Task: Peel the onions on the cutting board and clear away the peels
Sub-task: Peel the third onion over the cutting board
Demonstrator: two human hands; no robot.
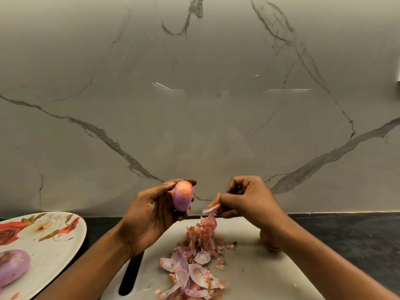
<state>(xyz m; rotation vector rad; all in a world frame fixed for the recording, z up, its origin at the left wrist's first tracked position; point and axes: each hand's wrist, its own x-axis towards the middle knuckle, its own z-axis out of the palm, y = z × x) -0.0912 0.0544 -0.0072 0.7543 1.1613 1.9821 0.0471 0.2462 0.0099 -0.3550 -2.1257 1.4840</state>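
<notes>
Purple where bared, orange-skinned on top, the small oval onion point(183, 199) is standing long axis twelve-to-six in the left hand point(147, 215), its grip curling round it above the white cutting board point(259, 273). At three o'clock, just apart, the right hand point(246, 198) is pinching a torn papery peel strip point(211, 207), hovering over the pink peel pile point(194, 263) at six.

Both raised, left hand point(149, 215) grips an onion point(183, 197); right hand point(249, 198) pinches a peel point(211, 207).
</notes>
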